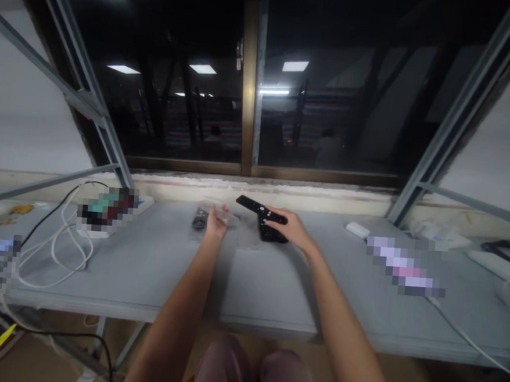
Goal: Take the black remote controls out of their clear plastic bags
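One remote [250, 203], in right hand [284, 221] (tilted)

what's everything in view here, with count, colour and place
held remote: 1, black, in the right hand
lower remotes: count unclear, black, on the table below it
clear bag: 1, see-through, at the left hand
bagged item: count unclear, dark, left of the left hand
small block: 1, white, right on the table
white cables: several, white, both sides
black cables: at least 1, black, left
pixelated patches: 3, mixed colours, one right, two left, contents hidden
table: 1, grey, across the middle
window: 1, dark panes, behind the table
metal posts: grey, both sides
knees: 2, mauve-clothed, bottom
left hand: 1
right hand: 1
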`<state>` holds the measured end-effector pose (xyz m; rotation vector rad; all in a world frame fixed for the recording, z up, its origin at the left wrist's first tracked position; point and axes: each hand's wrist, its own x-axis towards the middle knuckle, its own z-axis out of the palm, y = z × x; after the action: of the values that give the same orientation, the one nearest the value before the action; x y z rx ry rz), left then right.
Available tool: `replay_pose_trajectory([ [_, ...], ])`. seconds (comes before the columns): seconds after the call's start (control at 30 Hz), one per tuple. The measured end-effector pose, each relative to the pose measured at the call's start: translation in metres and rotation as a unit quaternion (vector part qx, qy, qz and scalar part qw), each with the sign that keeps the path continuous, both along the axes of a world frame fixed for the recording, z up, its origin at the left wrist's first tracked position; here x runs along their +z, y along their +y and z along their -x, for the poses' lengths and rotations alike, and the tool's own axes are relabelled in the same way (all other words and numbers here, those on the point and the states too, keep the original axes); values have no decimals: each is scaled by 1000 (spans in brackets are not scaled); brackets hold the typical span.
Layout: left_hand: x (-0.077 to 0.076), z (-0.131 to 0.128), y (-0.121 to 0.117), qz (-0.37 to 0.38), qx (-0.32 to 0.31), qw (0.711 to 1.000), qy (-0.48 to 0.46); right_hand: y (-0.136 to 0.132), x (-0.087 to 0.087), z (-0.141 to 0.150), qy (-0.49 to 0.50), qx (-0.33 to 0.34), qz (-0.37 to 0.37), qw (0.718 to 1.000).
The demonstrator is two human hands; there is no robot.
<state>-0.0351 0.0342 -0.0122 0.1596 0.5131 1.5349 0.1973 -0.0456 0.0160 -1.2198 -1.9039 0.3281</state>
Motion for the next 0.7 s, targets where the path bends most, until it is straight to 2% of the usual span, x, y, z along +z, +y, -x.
replay_pose_trajectory([
  [0.1, 0, 5, 0, -3, 16, 1000, -11, 0, 1, -5, 48, 107, 151, 982],
  [0.2, 0, 7, 0, -2, 15, 1000, -10, -1, 0, -6, 54, 149, 212, 964],
  [0.37, 0, 2, 1, -12, 10, 1000, 10, 0, -3, -1, 75, 142, 203, 966],
  [0.57, 9, -9, -4, -23, -13, 999, 36, 7, -16, 15, 41, 100, 136, 985],
  [0.7, 12, -21, -9, -45, -19, 998, 50, 7, -27, 39, 21, 25, 61, 998],
])
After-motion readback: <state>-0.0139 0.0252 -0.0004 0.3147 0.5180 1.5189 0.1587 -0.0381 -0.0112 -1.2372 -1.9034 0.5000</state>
